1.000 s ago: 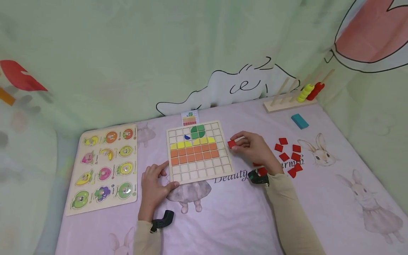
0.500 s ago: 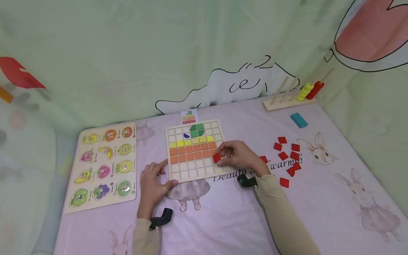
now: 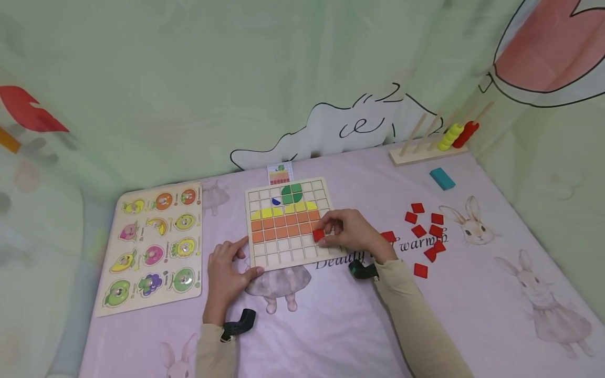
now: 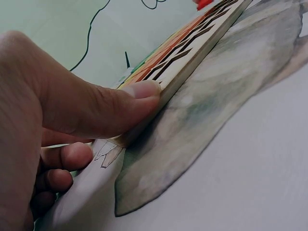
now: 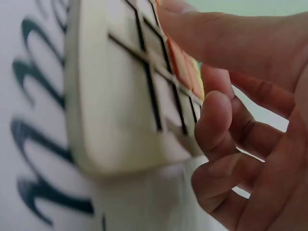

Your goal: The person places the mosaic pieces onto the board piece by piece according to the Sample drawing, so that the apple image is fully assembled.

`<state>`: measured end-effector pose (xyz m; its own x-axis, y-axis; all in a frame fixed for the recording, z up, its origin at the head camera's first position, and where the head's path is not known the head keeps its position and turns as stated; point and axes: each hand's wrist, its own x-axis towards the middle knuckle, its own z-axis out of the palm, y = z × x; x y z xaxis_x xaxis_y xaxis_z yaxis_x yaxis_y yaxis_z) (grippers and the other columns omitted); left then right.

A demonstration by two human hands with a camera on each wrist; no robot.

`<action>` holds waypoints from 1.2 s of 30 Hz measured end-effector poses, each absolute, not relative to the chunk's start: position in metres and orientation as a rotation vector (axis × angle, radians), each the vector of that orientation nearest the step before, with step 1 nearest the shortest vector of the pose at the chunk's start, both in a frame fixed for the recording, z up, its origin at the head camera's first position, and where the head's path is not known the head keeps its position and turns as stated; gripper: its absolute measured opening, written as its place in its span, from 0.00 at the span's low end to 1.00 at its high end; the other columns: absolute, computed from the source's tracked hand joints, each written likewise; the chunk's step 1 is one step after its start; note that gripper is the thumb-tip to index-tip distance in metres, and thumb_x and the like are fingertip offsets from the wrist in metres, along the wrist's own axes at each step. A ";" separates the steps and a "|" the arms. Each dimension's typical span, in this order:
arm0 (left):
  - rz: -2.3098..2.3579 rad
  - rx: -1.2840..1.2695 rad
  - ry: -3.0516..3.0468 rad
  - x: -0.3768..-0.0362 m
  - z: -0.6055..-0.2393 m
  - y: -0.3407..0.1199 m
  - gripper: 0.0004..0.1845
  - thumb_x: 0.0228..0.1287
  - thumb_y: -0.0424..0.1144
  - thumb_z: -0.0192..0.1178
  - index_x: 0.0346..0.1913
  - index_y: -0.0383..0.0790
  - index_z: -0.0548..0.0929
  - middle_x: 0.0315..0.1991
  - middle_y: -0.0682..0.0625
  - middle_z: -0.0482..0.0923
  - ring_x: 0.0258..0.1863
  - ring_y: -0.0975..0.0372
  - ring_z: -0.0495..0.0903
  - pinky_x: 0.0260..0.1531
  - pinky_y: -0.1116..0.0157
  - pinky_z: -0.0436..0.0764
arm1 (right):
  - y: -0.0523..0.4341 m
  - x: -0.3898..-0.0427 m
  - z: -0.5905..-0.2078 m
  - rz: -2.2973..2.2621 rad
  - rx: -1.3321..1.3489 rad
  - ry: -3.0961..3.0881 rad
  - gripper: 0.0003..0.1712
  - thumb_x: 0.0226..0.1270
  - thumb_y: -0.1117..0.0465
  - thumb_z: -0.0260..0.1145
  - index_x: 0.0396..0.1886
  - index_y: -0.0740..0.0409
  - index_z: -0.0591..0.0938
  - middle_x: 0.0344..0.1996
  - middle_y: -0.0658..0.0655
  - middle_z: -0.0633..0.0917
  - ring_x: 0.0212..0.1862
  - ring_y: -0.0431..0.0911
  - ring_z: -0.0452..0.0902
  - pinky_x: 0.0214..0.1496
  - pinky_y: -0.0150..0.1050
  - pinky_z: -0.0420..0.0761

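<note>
A child's play corner at home, by the look of it: a table (image 3: 331, 325) under a lilac cloth printed with rabbits, pale green cartoon-printed curtains (image 3: 189, 79) hung close behind, and wooden learning toys laid out, namely a fruit peg puzzle (image 3: 153, 247), a tile grid board (image 3: 288, 223) and a ring-stacking rack (image 3: 432, 144).

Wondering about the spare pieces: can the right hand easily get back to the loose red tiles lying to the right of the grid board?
Probably yes. The right hand pinches a red tile over the grid board, and the loose red tiles lie just to its right with only bare cloth between.
</note>
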<state>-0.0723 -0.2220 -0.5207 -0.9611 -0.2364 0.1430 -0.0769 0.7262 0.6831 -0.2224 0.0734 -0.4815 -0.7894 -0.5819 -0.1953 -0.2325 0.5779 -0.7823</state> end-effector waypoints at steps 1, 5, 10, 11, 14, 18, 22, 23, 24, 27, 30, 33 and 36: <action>-1.058 0.252 -2.709 -0.072 -0.521 -0.222 0.41 0.41 0.45 0.84 0.64 0.37 0.86 0.33 0.49 0.75 0.38 0.58 0.66 0.45 0.55 0.63 | 0.071 -0.222 -0.480 -1.107 -0.663 2.382 0.18 0.55 0.60 0.85 0.45 0.54 0.89 0.32 0.51 0.83 0.34 0.46 0.74 0.37 0.35 0.74; -1.049 0.247 -2.705 -0.070 -0.521 -0.224 0.41 0.41 0.46 0.84 0.64 0.37 0.86 0.33 0.50 0.75 0.38 0.58 0.66 0.45 0.55 0.63 | 0.054 -0.215 -0.479 -1.203 -0.697 2.398 0.18 0.57 0.60 0.84 0.45 0.57 0.89 0.31 0.51 0.84 0.35 0.45 0.76 0.38 0.34 0.76; -1.066 0.243 -2.709 -0.072 -0.522 -0.224 0.42 0.40 0.45 0.85 0.64 0.38 0.86 0.33 0.49 0.75 0.40 0.58 0.68 0.47 0.55 0.64 | 0.020 -0.198 -0.482 -1.300 -0.766 2.362 0.17 0.57 0.62 0.83 0.46 0.58 0.89 0.30 0.50 0.83 0.32 0.42 0.76 0.35 0.32 0.76; -1.068 0.242 -2.711 -0.072 -0.522 -0.224 0.41 0.40 0.44 0.85 0.64 0.38 0.86 0.33 0.49 0.75 0.40 0.58 0.68 0.47 0.55 0.64 | 0.013 -0.196 -0.483 -1.302 -0.794 2.353 0.17 0.58 0.62 0.83 0.45 0.57 0.89 0.30 0.49 0.83 0.31 0.41 0.76 0.34 0.31 0.77; -1.067 0.223 -2.709 -0.076 -0.524 -0.223 0.41 0.40 0.44 0.84 0.63 0.37 0.86 0.33 0.49 0.75 0.40 0.57 0.69 0.47 0.55 0.64 | -0.005 -0.191 -0.486 -1.265 -0.846 2.360 0.15 0.58 0.62 0.83 0.45 0.55 0.89 0.29 0.48 0.83 0.28 0.38 0.75 0.33 0.31 0.77; -1.066 0.206 -2.708 -0.080 -0.526 -0.221 0.40 0.40 0.43 0.83 0.63 0.37 0.87 0.33 0.50 0.75 0.40 0.57 0.69 0.46 0.56 0.64 | -0.025 -0.186 -0.487 -1.133 -0.864 2.442 0.14 0.58 0.61 0.82 0.44 0.52 0.89 0.29 0.45 0.84 0.27 0.37 0.74 0.33 0.32 0.75; -1.072 0.210 -2.697 -0.080 -0.526 -0.220 0.39 0.40 0.43 0.83 0.62 0.38 0.87 0.32 0.50 0.74 0.39 0.58 0.68 0.44 0.57 0.63 | -0.040 -0.183 -0.487 -0.975 -0.914 2.498 0.14 0.60 0.59 0.80 0.45 0.51 0.89 0.30 0.45 0.86 0.29 0.37 0.76 0.34 0.33 0.75; -1.073 0.212 -2.694 -0.080 -0.526 -0.219 0.39 0.39 0.42 0.83 0.62 0.38 0.87 0.32 0.50 0.75 0.39 0.58 0.69 0.44 0.57 0.63 | -0.042 -0.182 -0.487 -0.942 -0.931 2.504 0.13 0.60 0.59 0.80 0.45 0.51 0.89 0.30 0.45 0.86 0.31 0.38 0.77 0.35 0.34 0.75; -1.078 0.211 -2.689 -0.080 -0.526 -0.219 0.39 0.39 0.43 0.83 0.62 0.37 0.87 0.32 0.50 0.75 0.39 0.58 0.69 0.44 0.57 0.63 | -0.044 -0.181 -0.487 -0.921 -0.944 2.503 0.13 0.61 0.59 0.80 0.45 0.51 0.89 0.31 0.45 0.87 0.32 0.38 0.78 0.36 0.34 0.76; -1.079 0.200 -2.683 -0.080 -0.526 -0.219 0.39 0.39 0.43 0.83 0.61 0.37 0.87 0.32 0.50 0.75 0.38 0.57 0.69 0.44 0.57 0.63 | -0.048 -0.179 -0.486 -0.889 -0.958 2.507 0.13 0.61 0.59 0.80 0.46 0.51 0.89 0.32 0.46 0.87 0.35 0.39 0.80 0.38 0.35 0.77; -1.080 0.210 -2.693 -0.079 -0.526 -0.220 0.40 0.39 0.44 0.84 0.62 0.37 0.87 0.33 0.49 0.75 0.39 0.56 0.69 0.45 0.56 0.64 | -0.049 -0.179 -0.485 -0.880 -0.950 2.518 0.13 0.61 0.59 0.80 0.45 0.50 0.90 0.31 0.45 0.87 0.35 0.39 0.80 0.37 0.36 0.77; -1.077 0.236 -2.702 -0.079 -0.526 -0.221 0.41 0.39 0.44 0.84 0.63 0.38 0.86 0.33 0.50 0.74 0.39 0.56 0.69 0.45 0.56 0.63 | -0.050 -0.179 -0.485 -0.883 -0.949 2.529 0.12 0.61 0.58 0.79 0.44 0.49 0.90 0.30 0.45 0.87 0.34 0.38 0.80 0.35 0.35 0.76; -1.063 0.244 -2.694 -0.078 -0.527 -0.223 0.40 0.39 0.43 0.84 0.63 0.37 0.87 0.33 0.50 0.74 0.39 0.57 0.69 0.45 0.56 0.63 | -0.052 -0.180 -0.486 -0.891 -0.973 2.542 0.10 0.62 0.58 0.78 0.43 0.50 0.90 0.29 0.45 0.87 0.33 0.38 0.80 0.33 0.35 0.75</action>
